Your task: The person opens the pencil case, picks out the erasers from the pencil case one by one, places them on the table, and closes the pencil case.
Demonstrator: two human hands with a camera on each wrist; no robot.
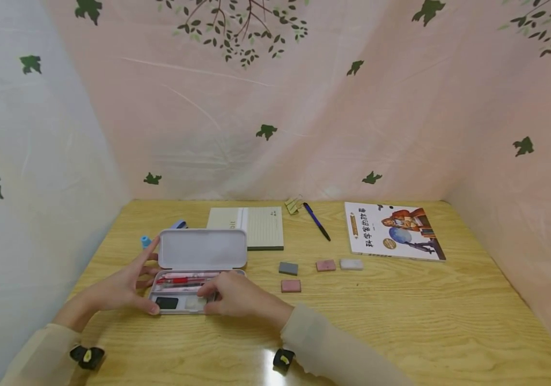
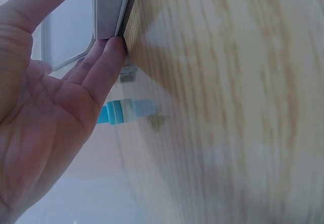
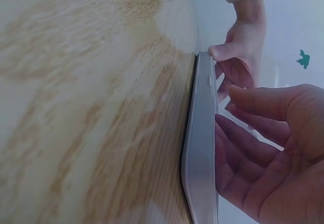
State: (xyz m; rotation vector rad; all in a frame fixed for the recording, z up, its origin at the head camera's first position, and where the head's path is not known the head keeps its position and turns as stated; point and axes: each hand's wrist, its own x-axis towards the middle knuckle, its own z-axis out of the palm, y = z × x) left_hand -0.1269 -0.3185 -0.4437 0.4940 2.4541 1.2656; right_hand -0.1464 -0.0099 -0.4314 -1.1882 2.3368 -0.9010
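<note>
An open white pencil case (image 1: 203,250) lies on the table with its lid tipped back. Pens (image 1: 183,280) lie in its rear section; a black eraser (image 1: 167,303) and a whitish eraser (image 1: 195,303) are in the front one. My left hand (image 1: 123,287) holds the case's left end, thumb at the front corner, fingers (image 2: 109,62) against the side. Reaching over the front right part, my right hand (image 1: 236,295) has its fingertips beside the whitish eraser. In the right wrist view its thumb stands apart from the other fingers, whose tips are partly hidden by the case wall.
Grey (image 1: 288,268), pink (image 1: 291,286) and white (image 1: 351,264) erasers lie right of the case, with another pink one (image 1: 325,265). Behind are a notepad (image 1: 265,228), binder clip (image 1: 293,206), blue pen (image 1: 316,221) and book (image 1: 396,231). A blue-capped item (image 1: 146,242) lies left.
</note>
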